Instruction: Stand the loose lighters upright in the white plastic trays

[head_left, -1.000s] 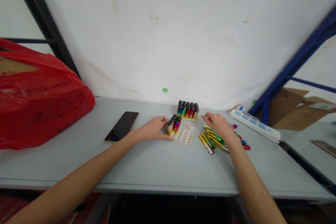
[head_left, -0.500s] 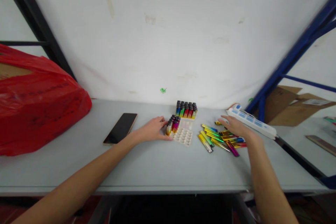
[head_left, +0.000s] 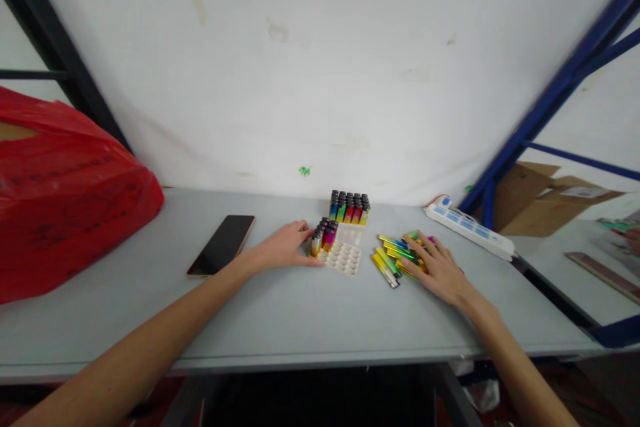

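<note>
A white tray with round holes lies on the grey table; several coloured lighters stand in its left end. My left hand rests on the table against the tray's left side, fingers curled loosely next to those lighters, holding nothing. A loose pile of shiny coloured lighters lies to the right of the tray. My right hand lies flat on that pile with its fingers spread. A full block of lighters stands behind the tray near the wall.
A dark phone lies left of my left hand. A big red plastic bag fills the table's left end. A white power strip lies at the back right. Blue shelf posts and cardboard boxes stand right.
My right hand drew back from the far right of the pile and came down flat on the loose lighters, bunching them closer to the tray. My left hand stayed by the tray.
</note>
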Demonstrator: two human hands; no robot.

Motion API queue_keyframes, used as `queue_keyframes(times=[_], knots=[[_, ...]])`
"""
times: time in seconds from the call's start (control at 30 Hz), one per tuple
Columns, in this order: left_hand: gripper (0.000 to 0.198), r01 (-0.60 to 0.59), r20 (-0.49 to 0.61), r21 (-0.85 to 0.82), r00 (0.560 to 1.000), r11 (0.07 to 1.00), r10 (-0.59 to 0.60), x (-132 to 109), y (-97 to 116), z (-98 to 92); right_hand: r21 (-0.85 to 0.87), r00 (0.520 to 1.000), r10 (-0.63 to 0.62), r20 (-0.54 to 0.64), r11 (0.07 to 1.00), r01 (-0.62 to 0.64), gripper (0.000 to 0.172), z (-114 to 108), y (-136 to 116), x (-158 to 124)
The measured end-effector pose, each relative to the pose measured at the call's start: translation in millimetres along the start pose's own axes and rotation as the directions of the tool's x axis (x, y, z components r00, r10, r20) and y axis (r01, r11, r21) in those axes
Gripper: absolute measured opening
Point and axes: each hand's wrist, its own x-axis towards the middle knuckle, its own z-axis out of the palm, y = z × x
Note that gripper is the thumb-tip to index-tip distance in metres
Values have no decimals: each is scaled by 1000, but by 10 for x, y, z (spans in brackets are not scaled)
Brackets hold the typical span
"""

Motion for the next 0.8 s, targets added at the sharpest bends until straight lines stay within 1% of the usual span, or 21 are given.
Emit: queue_keyframes(times=[0.1,0.2,0.27,0.5,0.6,0.67,0.73,0.8], knots=[[74,-2,-3,-2,1000,1000,2,-4,0,3,-12,1000,2,17,1000,-2,68,46,-176,61],[74,-4,8,8,1000,1000,4,-4,3,1,-23,998,-55,15,998,56,65,73,-276,187],[73,-1,12,9,1000,1000,1,0,6,-2,-31,997,-72,2,997,72,65,89,-336,266],[73,-6,-8,-3,1000,1000,6,3,19,-11,-16,998,-68,-4,998,68,65,157,-563,435],[73,-3,-6,-8,1000,1000,3,-3,22,-18,7,998,-59,10,998,59,65,149,-576,463],[72,-5,-2,-9,1000,1000,5,-6,20,-19,29,998,-65,-12,997,65,63,110,-548,465],[71,-12,-4,-14,1000,1000,12,-8,14,-16,56,992,-107,-59,992,110,59,45,-513,466],[71,-20,-12,-19,1000,1000,20,-9,5,-11,83,979,-185,-84,978,192,49,-30,-493,476]])
